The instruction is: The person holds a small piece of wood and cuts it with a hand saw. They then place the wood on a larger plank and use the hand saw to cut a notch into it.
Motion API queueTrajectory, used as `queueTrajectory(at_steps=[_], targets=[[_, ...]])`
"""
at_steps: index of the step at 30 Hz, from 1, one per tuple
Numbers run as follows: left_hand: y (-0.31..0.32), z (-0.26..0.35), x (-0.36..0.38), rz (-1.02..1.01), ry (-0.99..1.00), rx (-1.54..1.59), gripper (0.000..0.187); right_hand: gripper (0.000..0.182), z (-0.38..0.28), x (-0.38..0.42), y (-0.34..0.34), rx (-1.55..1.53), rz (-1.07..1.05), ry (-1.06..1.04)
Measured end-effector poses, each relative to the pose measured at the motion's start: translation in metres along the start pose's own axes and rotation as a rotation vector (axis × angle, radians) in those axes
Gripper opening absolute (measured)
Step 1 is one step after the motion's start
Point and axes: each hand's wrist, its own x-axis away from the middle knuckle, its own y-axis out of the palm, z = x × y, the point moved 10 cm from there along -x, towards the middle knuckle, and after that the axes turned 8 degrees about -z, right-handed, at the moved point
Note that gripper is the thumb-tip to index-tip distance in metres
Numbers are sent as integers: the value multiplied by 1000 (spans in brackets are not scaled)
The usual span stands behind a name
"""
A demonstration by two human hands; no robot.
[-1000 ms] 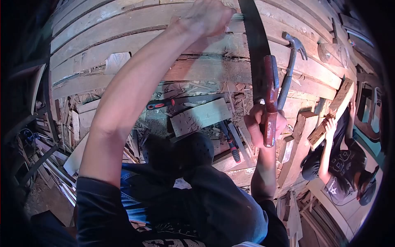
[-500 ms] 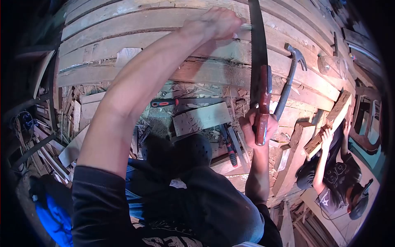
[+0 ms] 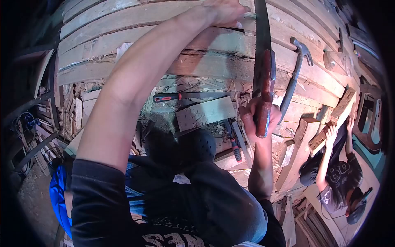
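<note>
My right hand (image 3: 260,116) is wrapped round the reddish-brown handle of a handsaw (image 3: 265,86), whose dark blade runs up to the top edge of the view. At the top, my left hand (image 3: 226,12) presses on the pale planks (image 3: 222,40), just left of the blade, with its fingers closed; anything under them is too small to name. A claw hammer (image 3: 295,74) lies right of the saw. Below the planks are a tool with a red and black handle (image 3: 167,97), a short pale board (image 3: 205,113) and another red-and-black-handled tool (image 3: 235,149).
At the right, a co-worker (image 3: 339,173) in a dark shirt has both hands at a thick wooden beam (image 3: 333,121). A clear rounded object (image 3: 338,61) rests on the planks. Wood scraps and shavings lie round my feet. Blue cloth (image 3: 59,197) shows at lower left.
The saw handle and my right hand have moved slightly up the view. My left hand is a little higher. The whole scene has shifted slightly to the right, and the blue cloth shows differently.
</note>
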Motion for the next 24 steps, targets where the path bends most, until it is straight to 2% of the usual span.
queueTrajectory(at_steps=[2, 5, 9, 10, 24], targets=[[-6, 0, 6, 114, 38, 11, 39, 26, 1, 1, 2, 2, 10, 5], [1, -6, 7, 48, -52, 5, 39, 25, -4, -1, 12, 39, -42, -21], [-4, 0, 15, 127, -50, 11, 40, 23, -2, 7, 16, 45, -29, -36], [1, 2, 17, 11, -130, -43, 52, 23, -3, 9, 17, 60, -27, -39], [-10, 4, 23, 22, -160, -23, 47, 23, -14, 8, 12, 60, -58, -40]])
